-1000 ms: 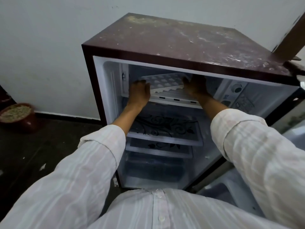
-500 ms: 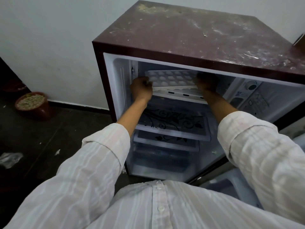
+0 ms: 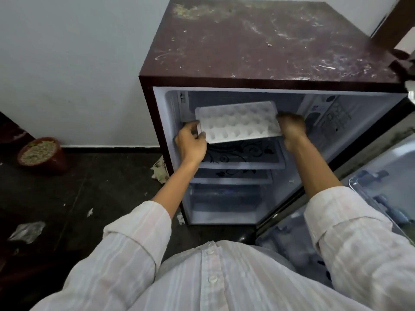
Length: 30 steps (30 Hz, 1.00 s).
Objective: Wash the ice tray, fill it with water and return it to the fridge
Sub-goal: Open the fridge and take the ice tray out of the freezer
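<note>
The one camera sits on the person's head and looks forward and steeply down, so the shirt front and both sleeves fill the bottom of the view. It faces the open fridge from close by and above, near enough to show its top from overhead and the shelves inside, with wall at the left and floor below.

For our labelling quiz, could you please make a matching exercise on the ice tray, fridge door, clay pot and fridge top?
1 ice tray
2 fridge door
3 clay pot
4 fridge top

A dusty and scratched
B held by left hand and right hand
C on the floor by the wall
D swung open

Pairs: 1-B, 2-D, 3-C, 4-A
</note>
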Each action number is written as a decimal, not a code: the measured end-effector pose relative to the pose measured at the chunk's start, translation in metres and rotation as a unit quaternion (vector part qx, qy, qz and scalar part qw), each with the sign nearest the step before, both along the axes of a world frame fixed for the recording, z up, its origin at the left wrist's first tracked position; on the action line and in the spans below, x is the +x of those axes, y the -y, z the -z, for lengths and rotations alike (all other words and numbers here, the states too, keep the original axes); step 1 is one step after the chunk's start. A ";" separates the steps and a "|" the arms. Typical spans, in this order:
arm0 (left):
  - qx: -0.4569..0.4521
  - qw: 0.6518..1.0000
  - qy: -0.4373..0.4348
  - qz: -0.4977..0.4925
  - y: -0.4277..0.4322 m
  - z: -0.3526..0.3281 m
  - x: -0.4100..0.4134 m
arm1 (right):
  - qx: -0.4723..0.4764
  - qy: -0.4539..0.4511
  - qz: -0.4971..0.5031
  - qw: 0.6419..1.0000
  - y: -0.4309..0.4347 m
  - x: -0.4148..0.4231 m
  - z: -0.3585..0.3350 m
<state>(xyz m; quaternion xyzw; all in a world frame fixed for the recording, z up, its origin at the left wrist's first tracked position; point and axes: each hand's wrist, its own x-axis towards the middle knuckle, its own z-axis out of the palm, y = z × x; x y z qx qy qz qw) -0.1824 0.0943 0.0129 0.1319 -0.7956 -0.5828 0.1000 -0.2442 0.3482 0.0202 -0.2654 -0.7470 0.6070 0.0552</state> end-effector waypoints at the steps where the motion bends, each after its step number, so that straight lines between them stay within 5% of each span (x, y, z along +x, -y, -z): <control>1: 0.009 1.000 -0.001 0.010 0.003 -0.001 0.008 | -0.026 -0.009 0.016 1.000 0.000 0.011 0.002; 18: 0.085 0.978 0.145 0.122 0.038 0.042 0.099 | -0.155 0.026 0.168 0.973 0.023 0.249 0.054; 30: 0.100 0.939 0.208 0.255 -0.019 0.046 0.191 | -0.226 0.009 0.327 0.918 0.018 0.434 0.059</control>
